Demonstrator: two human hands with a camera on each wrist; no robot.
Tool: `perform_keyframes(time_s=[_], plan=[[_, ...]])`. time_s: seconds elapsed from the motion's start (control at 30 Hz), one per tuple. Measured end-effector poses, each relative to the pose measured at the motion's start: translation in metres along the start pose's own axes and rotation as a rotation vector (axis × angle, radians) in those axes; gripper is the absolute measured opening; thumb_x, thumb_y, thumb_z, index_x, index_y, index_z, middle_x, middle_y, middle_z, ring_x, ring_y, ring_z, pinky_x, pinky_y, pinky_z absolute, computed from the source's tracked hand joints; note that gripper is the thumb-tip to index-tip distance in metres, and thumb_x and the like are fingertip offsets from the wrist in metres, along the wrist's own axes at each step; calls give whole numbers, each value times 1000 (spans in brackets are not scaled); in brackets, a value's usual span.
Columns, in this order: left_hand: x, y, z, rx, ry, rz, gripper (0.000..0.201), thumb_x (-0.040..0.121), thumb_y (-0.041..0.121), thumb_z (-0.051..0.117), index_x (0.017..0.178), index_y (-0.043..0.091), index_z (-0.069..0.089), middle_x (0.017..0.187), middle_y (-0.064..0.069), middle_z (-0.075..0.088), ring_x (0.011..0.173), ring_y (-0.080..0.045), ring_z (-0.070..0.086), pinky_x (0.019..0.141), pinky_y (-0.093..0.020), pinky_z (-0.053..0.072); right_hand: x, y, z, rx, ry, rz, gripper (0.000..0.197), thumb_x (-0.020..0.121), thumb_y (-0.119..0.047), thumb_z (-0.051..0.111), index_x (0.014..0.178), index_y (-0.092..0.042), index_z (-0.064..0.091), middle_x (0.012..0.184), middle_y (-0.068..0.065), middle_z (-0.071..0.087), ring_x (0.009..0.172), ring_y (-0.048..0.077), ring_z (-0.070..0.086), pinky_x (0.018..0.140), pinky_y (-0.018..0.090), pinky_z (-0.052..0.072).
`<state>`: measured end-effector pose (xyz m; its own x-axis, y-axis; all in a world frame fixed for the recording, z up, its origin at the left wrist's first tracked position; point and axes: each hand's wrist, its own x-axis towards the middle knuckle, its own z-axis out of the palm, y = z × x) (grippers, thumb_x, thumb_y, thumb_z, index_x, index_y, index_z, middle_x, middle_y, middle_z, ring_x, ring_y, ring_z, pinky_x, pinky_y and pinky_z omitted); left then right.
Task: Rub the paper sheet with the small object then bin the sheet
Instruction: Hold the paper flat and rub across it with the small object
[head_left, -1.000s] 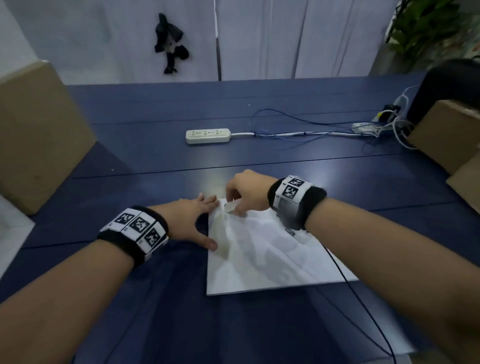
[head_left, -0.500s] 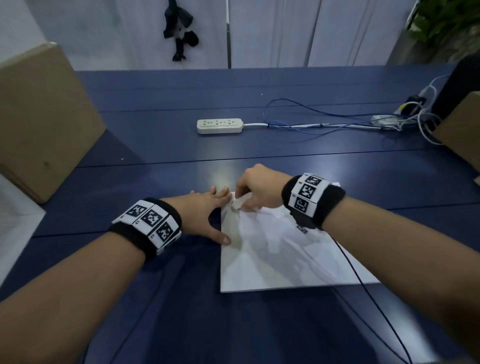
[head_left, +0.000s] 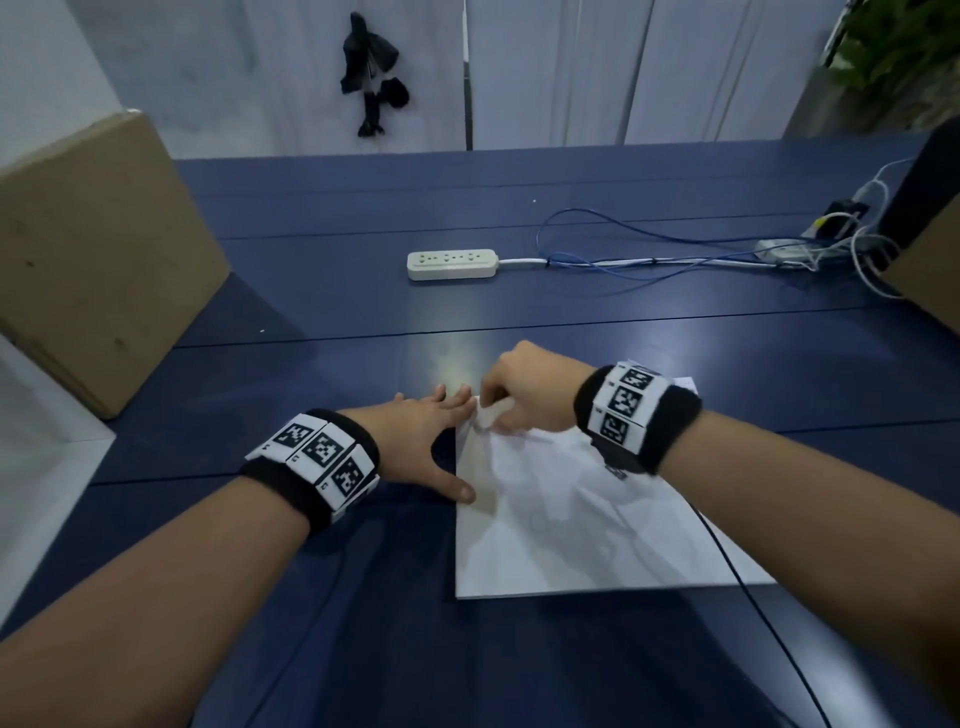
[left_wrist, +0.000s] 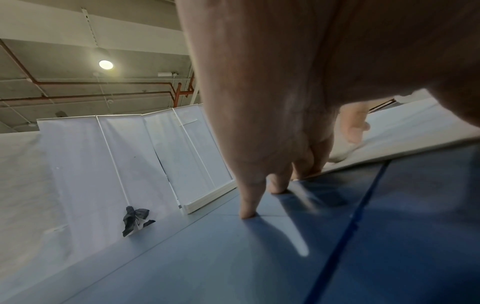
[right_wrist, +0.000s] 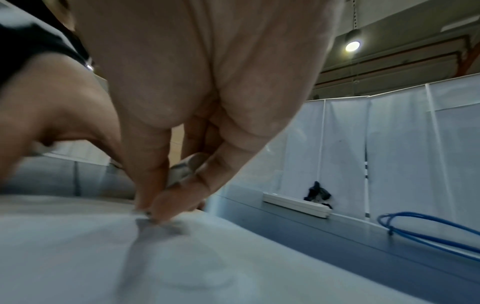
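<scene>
A white paper sheet (head_left: 571, 519) lies flat on the dark blue table (head_left: 363, 312), slightly creased. My right hand (head_left: 519, 395) pinches a small whitish object (head_left: 485, 415) and presses it on the sheet's far left corner; in the right wrist view the small object (right_wrist: 187, 166) shows between the fingertips on the sheet (right_wrist: 233, 267). My left hand (head_left: 431, 441) lies flat with straight fingers, thumb on the sheet's left edge, fingertips at the far corner. In the left wrist view the left fingers (left_wrist: 249, 203) press the table beside the sheet (left_wrist: 415, 135).
A white power strip (head_left: 451, 264) with blue and white cables (head_left: 649, 254) lies further back. A cardboard box (head_left: 88, 260) stands at the left and another box (head_left: 930, 270) at the right edge. A black cable (head_left: 753, 613) trails from my right wrist across the sheet.
My right hand made small strokes with the object at the sheet's far left corner. The left hand kept holding the sheet's left edge. The head view shifted slightly.
</scene>
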<state>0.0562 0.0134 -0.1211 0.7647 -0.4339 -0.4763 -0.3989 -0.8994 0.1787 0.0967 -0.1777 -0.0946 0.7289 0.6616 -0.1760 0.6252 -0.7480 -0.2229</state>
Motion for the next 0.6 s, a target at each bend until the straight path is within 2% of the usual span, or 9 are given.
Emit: perform_keyframes(time_s=[0.03, 0.13, 0.2, 0.3, 0.37, 0.47, 0.53, 0.6], plan=[[1, -1, 0, -4, 7, 3, 119, 72, 76, 64, 158, 27, -4, 163, 10, -13, 149, -14, -11, 120, -54, 3, -7, -3, 4, 11, -49, -28, 31, 80, -27, 76, 109, -16, 74, 100, 4, 75, 90, 22, 70, 80, 28, 53], [2, -3, 2, -8, 19, 8, 120, 71, 77, 64, 158, 29, -3, 163, 11, -13, 149, -13, -10, 120, -54, 4, -24, -16, 7, 74, -228, -112, 21, 79, -23, 75, 99, -17, 74, 73, -10, 69, 69, 18, 72, 75, 34, 58], [2, -4, 3, -7, 22, 15, 120, 69, 78, 64, 157, 31, -2, 163, 10, -11, 150, -13, -10, 120, -55, 3, -15, -16, 2, 29, -187, -131, 20, 80, -22, 75, 99, -17, 73, 66, -17, 61, 69, 20, 71, 75, 34, 57], [0, -3, 2, 4, 8, 14, 127, 65, 80, 65, 157, 30, -6, 163, 10, -13, 149, -12, -12, 119, -55, 0, 5, -2, -8, -4, -39, -30, 27, 80, -25, 76, 105, -14, 73, 71, -5, 66, 75, 21, 69, 76, 30, 54], [-2, -1, 1, 13, -2, 6, 128, 66, 80, 66, 157, 26, -7, 162, 11, -15, 149, -11, -13, 120, -54, -1, 5, 5, -5, 30, -2, -5, 28, 80, -27, 77, 104, -15, 73, 71, -6, 64, 69, 16, 65, 75, 27, 53], [-3, -2, 2, -16, 1, 9, 133, 62, 80, 68, 157, 27, -7, 162, 13, -16, 148, -9, -14, 120, -51, -3, -16, 0, 4, 79, -111, -64, 25, 78, -27, 77, 102, -18, 74, 77, -6, 72, 60, 12, 67, 74, 27, 56], [-3, -2, 4, -26, 0, 6, 135, 60, 80, 69, 157, 26, -8, 161, 13, -18, 148, -8, -16, 120, -48, -5, -28, -8, 7, 106, -222, -103, 24, 78, -28, 78, 100, -20, 74, 75, -8, 72, 61, 13, 70, 73, 27, 57], [-3, -1, 3, -23, 2, 7, 135, 61, 79, 70, 157, 25, -8, 161, 13, -17, 148, -8, -15, 120, -48, -5, -23, -7, 5, 71, -211, -113, 25, 79, -27, 77, 102, -20, 74, 77, -5, 73, 64, 14, 72, 73, 25, 56]])
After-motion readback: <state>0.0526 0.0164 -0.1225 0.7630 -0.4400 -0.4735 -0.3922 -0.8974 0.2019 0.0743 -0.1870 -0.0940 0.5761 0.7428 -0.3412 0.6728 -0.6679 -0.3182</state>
